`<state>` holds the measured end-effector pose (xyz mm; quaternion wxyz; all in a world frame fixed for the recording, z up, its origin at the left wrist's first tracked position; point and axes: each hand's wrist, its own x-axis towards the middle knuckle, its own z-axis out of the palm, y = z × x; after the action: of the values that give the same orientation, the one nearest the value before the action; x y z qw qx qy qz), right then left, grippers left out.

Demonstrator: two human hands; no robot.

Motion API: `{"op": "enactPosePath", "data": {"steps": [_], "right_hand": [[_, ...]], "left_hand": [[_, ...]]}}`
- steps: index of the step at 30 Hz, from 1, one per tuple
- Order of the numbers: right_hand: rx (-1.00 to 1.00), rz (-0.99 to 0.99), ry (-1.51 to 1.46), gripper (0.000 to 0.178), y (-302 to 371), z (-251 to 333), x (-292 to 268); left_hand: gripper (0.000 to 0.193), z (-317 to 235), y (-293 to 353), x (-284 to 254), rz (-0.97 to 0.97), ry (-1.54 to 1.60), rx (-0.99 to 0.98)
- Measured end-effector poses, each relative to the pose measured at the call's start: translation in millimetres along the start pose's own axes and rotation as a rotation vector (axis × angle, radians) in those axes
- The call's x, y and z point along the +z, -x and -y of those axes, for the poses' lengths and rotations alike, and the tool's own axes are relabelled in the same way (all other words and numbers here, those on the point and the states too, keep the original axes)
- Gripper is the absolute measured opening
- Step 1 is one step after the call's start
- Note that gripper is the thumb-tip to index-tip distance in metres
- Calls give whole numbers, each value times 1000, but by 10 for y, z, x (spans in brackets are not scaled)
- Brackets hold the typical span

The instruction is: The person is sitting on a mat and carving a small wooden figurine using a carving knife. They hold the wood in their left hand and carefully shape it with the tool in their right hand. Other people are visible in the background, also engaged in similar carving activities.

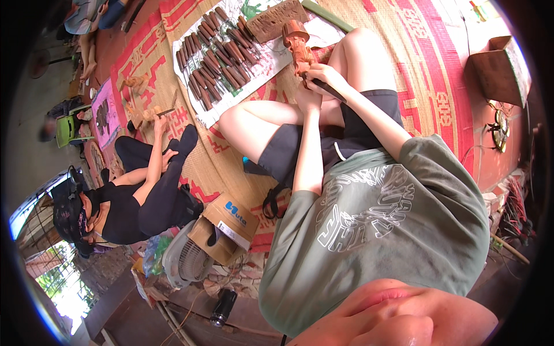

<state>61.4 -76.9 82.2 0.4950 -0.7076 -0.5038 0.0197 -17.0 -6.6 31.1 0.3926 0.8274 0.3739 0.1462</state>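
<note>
Before my crossed legs, a reddish-brown wood carving (299, 49) with knobbly, cut shapes stands tilted away from me. My left hand (308, 99) is closed at its lower end, though its fingers are partly hidden. Just right of it, my right hand (324, 76) is closed round a carving chisel, whose dark handle (334, 92) sticks out back toward my wrist. The chisel's blade is hidden by the hands. Many dark-handled carving tools (216, 55) lie in rows on a white cloth (268, 72) left of the carving.
A brown block (277, 20) lies beyond the tools. On the patterned mat (430, 86) at left, another person (127, 202) sits with a pale carving (151, 111). A cardboard box (228, 225) and a grey fan (186, 259) stand near left; a wooden box (501, 72) stands far right.
</note>
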Motion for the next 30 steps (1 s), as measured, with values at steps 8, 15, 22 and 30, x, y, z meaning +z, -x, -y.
{"op": "enactPosePath", "data": {"steps": [8,15,22,30], "right_hand": [[8,46,33,14,42,-43,49],[107,6,-5,12,-6,-5,-34],[178,76,14,13,32,30,-34],[102,77,15,12,91,-89,94]], "left_hand": [[36,30,4,-32,16,38,-32],[39,-73,-15,-46,45,0,-127],[37,-69,19,-89,5,103,-97],[41,28,6,-20,44,81,-112]]}}
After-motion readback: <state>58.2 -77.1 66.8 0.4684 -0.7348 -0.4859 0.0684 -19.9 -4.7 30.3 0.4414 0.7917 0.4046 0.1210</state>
